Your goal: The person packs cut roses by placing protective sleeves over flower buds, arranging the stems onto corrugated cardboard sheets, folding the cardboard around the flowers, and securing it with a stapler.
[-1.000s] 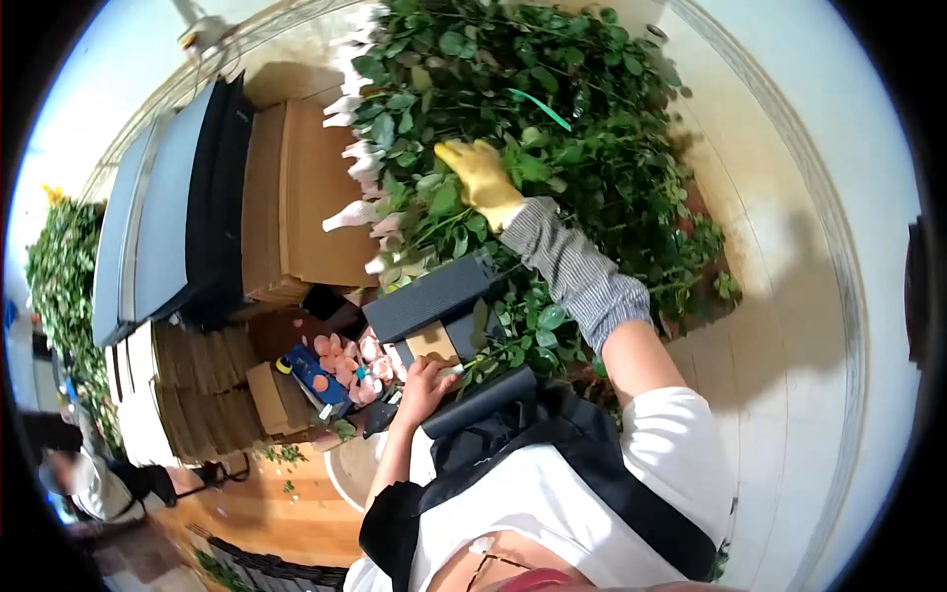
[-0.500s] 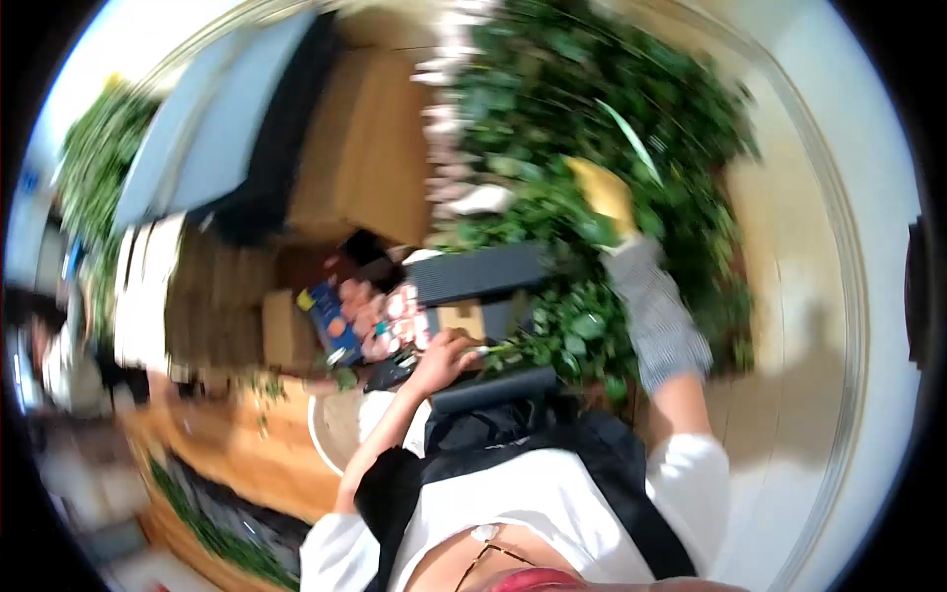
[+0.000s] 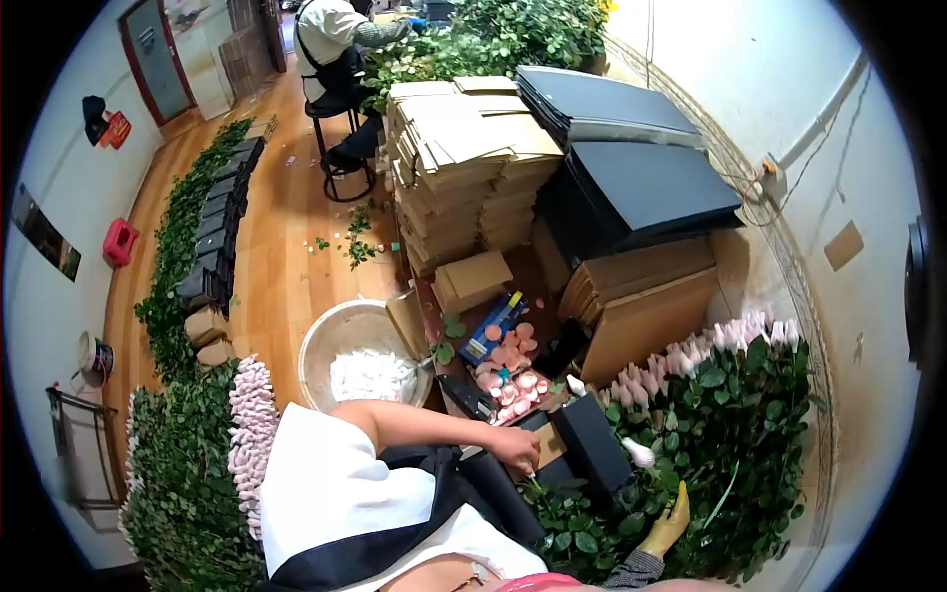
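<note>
My bare left hand lies low over a small brown board beside a black ridged block. Its fingers curl downward near a small white tip and green leaves; what they pinch is too small to make out. My right hand, in a yellow glove, reaches in among rose leaves with its fingers stretched out. Just above the glove, a pale pink rosebud in a whitish cover pokes out. A large bed of pink roses spreads beyond the right hand.
Pink petals and a blue box lie ahead of my left hand. A round tub holds white pieces. Cardboard stacks and black sheets rise behind. More roses stand left; another person works farther back.
The view has swung left and up, bringing the room and the other person into sight. My left hand stays by the board; my gloved hand is still among the leaves.
</note>
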Motion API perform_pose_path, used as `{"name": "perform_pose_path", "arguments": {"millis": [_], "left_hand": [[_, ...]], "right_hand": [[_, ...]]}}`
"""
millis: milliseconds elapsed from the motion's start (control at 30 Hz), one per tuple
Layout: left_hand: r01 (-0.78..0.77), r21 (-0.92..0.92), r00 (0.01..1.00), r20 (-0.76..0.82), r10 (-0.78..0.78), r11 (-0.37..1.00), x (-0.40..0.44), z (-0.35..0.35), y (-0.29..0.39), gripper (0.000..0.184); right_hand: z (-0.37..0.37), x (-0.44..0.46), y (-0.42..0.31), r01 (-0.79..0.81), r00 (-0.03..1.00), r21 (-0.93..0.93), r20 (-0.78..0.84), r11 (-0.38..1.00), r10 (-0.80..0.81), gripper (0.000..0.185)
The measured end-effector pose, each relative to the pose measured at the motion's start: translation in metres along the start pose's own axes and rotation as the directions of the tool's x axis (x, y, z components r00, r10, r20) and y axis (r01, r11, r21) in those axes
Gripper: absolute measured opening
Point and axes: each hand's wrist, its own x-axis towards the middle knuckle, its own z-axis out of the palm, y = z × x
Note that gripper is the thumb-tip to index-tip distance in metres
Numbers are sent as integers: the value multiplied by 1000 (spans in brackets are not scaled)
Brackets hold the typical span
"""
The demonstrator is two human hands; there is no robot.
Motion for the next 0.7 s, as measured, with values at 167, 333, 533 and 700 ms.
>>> {"name": "perform_pose_path", "arguments": {"millis": [167,333,533,700], "left_hand": [[-22,-14,999,-45,21,1000,0,3,-3,28],[-13,-12,999,-34,13,1000,-3,3,-2,30],[-13,88,998,69,7,996,-6,0,6,49],[41,1,983,180,-40,999,2,-12,2,43]], "right_hand": [[2,23,20,177,974,-155,-115,972,-195,42],[-24,29,-95,225,966,-549,18,805,-258,59],[-56,2,-50,233,970,-661,105,713,-220,62],[-75,-70,-157,162,972,-403,225,901,-74,50]]}}
